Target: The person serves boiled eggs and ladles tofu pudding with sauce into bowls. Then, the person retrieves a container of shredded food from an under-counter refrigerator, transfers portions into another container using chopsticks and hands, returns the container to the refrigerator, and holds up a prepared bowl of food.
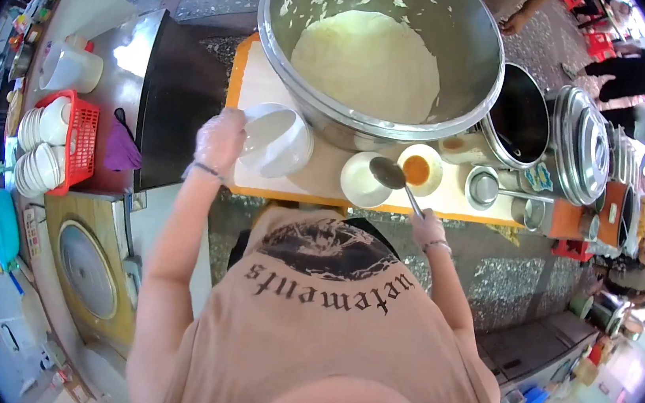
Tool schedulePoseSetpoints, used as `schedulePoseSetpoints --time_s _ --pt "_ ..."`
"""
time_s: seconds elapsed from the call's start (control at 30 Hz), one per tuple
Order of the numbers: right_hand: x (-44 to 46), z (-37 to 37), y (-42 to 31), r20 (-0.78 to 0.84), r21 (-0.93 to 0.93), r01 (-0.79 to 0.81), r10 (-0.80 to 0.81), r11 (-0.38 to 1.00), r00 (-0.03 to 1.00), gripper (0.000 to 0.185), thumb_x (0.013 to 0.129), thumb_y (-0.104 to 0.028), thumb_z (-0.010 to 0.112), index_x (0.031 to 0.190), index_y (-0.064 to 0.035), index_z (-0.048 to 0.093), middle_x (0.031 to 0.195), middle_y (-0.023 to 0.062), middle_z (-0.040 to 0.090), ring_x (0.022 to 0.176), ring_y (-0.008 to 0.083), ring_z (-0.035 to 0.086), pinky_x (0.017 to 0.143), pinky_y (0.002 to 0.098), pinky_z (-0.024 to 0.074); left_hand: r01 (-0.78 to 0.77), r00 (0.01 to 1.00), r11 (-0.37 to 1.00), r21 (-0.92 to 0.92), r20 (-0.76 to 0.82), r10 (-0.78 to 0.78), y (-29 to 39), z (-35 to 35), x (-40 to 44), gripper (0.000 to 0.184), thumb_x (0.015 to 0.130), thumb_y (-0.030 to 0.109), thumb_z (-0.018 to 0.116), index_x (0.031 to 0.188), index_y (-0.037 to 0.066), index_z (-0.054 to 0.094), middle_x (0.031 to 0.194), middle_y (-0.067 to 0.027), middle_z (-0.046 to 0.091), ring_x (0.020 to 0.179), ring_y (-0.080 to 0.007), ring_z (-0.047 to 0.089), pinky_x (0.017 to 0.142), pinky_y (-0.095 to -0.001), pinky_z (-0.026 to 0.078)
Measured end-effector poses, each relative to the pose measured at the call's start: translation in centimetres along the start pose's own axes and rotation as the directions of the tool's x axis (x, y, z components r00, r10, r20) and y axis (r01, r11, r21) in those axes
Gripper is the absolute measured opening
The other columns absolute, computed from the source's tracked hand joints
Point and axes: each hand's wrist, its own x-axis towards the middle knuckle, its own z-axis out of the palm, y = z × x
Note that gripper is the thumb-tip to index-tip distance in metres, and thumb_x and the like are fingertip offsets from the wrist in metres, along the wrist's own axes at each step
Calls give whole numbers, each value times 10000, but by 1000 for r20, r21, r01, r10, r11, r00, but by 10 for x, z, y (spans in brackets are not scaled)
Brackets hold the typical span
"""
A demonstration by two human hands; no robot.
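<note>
Near side of steel pot: right hand clamped on ladle, over white bowl and sauce bowl; wrist roll could spill. Near-left of pot: left hand at white container, grip unclear.

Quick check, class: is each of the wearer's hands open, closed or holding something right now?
Left hand: closed on the rim of a white bowl.
Right hand: closed, holding a ladle.
</note>
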Motion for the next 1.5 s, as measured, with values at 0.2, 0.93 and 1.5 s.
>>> schedulePoseSetpoints --time_s 0.2,0.93,1.5 --pt "-109 -59 30 35 820 -172 252 546 967 325 902 -242 606 1170 -62 581 751 -74 518 620 45 457 541 219 377 365 928 644 -672 209 -307 -74 -15 -26 310 747 67 532 1050 27 584 973 -154 636 909 -310 624 814 -392 494" --pt "203 -256 -234 125 -643 466 -517 608 847 297 863 -121 466 1094 -17 621 1037 205 652 1000 353 626 845 441 501 392 811 -377 -839 508 -289 -8 28 -84 381 740 125 559 1072 -61 563 1062 -171 620 978 -306 621 857 -407 505" --pt "196 -155 -275 158 -563 448 -441 695 883 313 888 -92 421 1106 -29 637 1119 174 643 992 321 644 816 409 531 266 718 -644 -717 593 -364 10 8 -76 703 696 113 506 1352 -61 326 1260 -220 497 1161 -381 512 1003 -490 423"
